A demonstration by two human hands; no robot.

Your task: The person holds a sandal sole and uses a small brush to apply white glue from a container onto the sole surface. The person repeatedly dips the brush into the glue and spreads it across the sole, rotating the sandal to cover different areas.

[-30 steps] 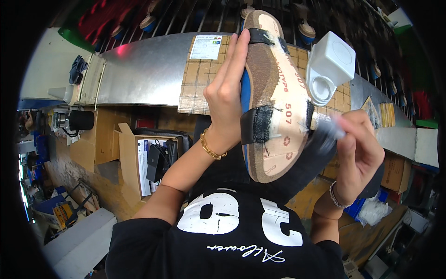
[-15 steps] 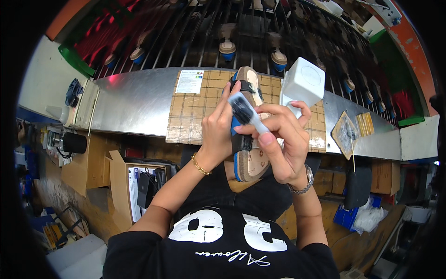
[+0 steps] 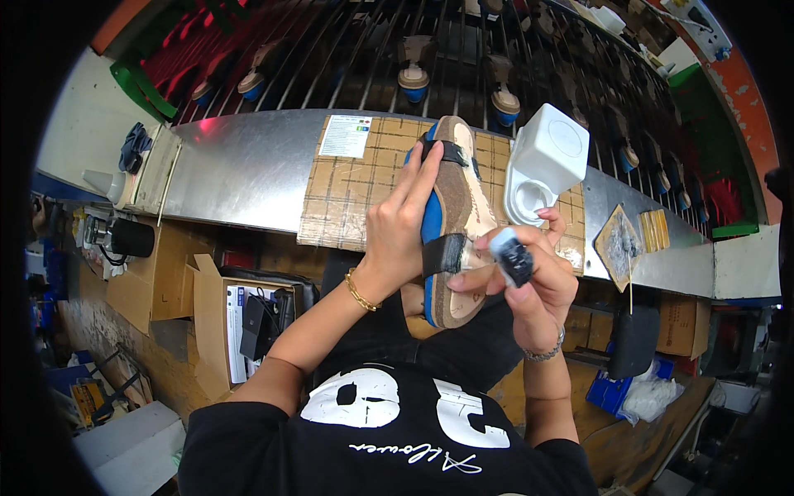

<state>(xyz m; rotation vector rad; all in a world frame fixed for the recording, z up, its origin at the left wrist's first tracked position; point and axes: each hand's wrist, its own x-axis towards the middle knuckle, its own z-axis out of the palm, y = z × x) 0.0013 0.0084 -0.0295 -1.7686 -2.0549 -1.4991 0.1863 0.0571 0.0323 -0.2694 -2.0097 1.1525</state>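
Note:
A sandal (image 3: 452, 198) with a cork sole, pale insole and black straps lies lengthwise in front of me, with blue material along its left side. My left hand (image 3: 399, 227) grips it from the left, fingers extended up over the far strap. In my right hand (image 3: 542, 281) is a small brush (image 3: 514, 258) with dark bristles, its pale end held between fingers and thumb. The right fingertips reach the insole beside the near strap; whether they press on it I cannot tell. Just beyond that hand stands a white plastic container (image 3: 556, 149) with a round opening at its near end.
Under the container, taped cardboard (image 3: 347, 194) covers part of the metal ledge (image 3: 236, 169). Several sandals (image 3: 413, 78) rest on a rack of bars behind. To the right lies a smeared square pad (image 3: 616, 245) with a thin stick. An open carton (image 3: 217, 318) stands lower left.
The brush has swung right and nearer to me, away from the middle of the sandal, and its bristles point differently. The sandal has turned slightly, so more of its insole shows.

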